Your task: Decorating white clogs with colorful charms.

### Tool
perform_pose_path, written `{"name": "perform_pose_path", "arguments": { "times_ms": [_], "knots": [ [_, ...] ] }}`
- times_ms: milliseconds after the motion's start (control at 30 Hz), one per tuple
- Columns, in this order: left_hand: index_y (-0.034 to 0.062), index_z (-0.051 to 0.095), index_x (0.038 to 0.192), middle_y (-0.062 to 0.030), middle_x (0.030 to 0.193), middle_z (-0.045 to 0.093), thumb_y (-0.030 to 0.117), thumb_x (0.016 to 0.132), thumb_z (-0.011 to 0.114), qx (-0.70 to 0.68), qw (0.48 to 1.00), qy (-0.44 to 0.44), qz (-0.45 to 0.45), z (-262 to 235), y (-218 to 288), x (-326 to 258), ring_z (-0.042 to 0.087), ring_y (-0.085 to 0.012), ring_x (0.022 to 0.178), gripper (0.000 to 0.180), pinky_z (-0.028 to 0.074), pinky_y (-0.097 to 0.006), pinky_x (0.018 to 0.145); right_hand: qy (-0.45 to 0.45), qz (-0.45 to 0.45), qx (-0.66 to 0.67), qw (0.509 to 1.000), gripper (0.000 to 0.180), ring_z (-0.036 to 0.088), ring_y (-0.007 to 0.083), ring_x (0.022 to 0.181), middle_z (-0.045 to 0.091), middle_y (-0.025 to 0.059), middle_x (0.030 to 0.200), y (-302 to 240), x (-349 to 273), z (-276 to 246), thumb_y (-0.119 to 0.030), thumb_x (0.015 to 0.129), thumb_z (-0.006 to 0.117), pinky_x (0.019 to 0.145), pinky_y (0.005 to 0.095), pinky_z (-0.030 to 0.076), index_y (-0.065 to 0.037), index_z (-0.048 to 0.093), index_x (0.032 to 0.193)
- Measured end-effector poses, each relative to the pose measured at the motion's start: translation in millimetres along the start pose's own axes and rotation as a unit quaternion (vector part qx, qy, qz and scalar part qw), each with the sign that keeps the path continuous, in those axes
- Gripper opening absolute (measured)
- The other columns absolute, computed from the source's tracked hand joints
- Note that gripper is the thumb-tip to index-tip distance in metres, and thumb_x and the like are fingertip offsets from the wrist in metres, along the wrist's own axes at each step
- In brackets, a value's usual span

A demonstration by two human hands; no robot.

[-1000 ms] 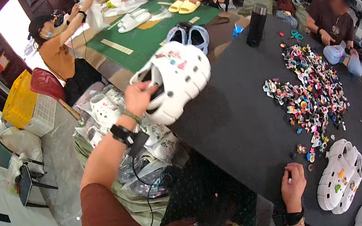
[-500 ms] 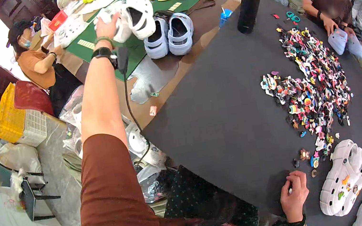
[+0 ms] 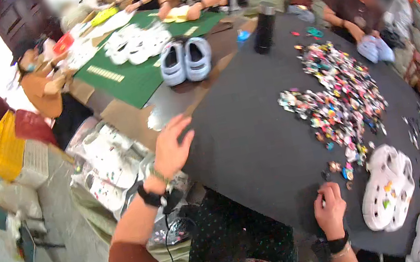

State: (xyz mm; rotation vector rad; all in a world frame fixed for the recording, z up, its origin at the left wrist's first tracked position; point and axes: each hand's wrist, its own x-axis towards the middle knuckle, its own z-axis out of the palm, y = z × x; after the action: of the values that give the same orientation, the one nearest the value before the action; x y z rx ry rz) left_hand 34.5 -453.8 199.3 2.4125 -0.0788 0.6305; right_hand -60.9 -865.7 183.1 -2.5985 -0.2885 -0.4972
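Note:
My left hand point(image 3: 172, 146) is over the near left corner of the dark table point(image 3: 245, 141), its fingers apart and nothing in it. Beyond it, a pair of light blue clogs point(image 3: 197, 60) stands on the brown surface, and white clogs point(image 3: 136, 46) sit in a group on the green mat point(image 3: 127, 89). My right hand point(image 3: 331, 210) rests on the dark table with curled fingers; a small pale bit shows at the fingertips, too small to name. Just right of it lies a pair of white clogs point(image 3: 386, 192) with a few colourful charms fixed on top.
A large heap of small colourful shoe charms point(image 3: 338, 91) covers the table's right part. A black bottle point(image 3: 264, 31) stands at the far edge. Bagged white clogs point(image 3: 105, 160) lie below on the left. A co-worker at the right handles light blue clogs point(image 3: 375, 48); others sit around the green mat.
My left hand has let go of the white clogs on the green mat and drawn back toward me. My right hand stays curled beside the charm-decorated clogs. The view has shifted somewhat.

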Motion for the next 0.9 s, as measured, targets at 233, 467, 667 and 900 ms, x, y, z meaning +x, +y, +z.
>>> {"name": "perform_pose_path", "arguments": {
  "times_ms": [233,467,667,900],
  "knots": [
    [0.0050,0.055,0.128,-0.0200,0.138,0.047,0.014,0.087,0.062,0.004,0.997,0.000,0.073,44.6,47.7,-61.4,0.040,-0.0386,0.130,0.042,0.033,-0.046,0.106,0.033,-0.042,0.033,0.998,0.011,0.063,0.0328,0.074,0.059,0.0079,0.098,14.5,2.2,6.6,-0.009,0.082,0.059,0.061,0.0433,0.054,-0.010,0.056,0.093],
    [0.0073,0.054,0.130,-0.0195,0.140,0.045,0.016,0.091,0.059,-0.006,0.990,0.018,0.138,92.3,55.5,-49.1,0.038,-0.0401,0.132,0.040,0.029,-0.052,0.107,0.069,-0.011,0.055,0.996,0.014,0.061,0.0326,0.090,0.061,0.0115,0.099,35.7,-9.2,-82.2,-0.004,0.080,0.061,0.077,0.0390,0.051,-0.005,0.058,0.093],
    [0.0105,0.052,0.132,-0.0159,0.142,0.044,0.031,0.093,0.056,0.135,0.988,-0.023,0.077,115.1,64.1,-61.2,0.035,-0.0363,0.135,0.044,0.024,-0.053,0.110,0.108,0.052,-0.080,0.990,0.023,0.059,0.0365,0.096,0.061,0.0164,0.100,116.5,-13.9,-194.5,-0.011,0.079,0.066,0.084,0.0424,0.048,-0.006,0.061,0.100],
    [0.0104,0.053,0.131,-0.0147,0.139,0.048,0.031,0.091,0.057,0.151,0.986,-0.026,0.062,115.1,64.5,-60.9,0.037,-0.0335,0.135,0.045,0.022,-0.052,0.111,-0.195,0.150,-0.107,0.963,0.072,0.056,0.0355,0.110,0.060,0.0188,0.117,167.5,8.0,-241.8,-0.019,0.068,0.080,0.094,0.0413,0.045,-0.019,0.048,0.132]
  ]
}}
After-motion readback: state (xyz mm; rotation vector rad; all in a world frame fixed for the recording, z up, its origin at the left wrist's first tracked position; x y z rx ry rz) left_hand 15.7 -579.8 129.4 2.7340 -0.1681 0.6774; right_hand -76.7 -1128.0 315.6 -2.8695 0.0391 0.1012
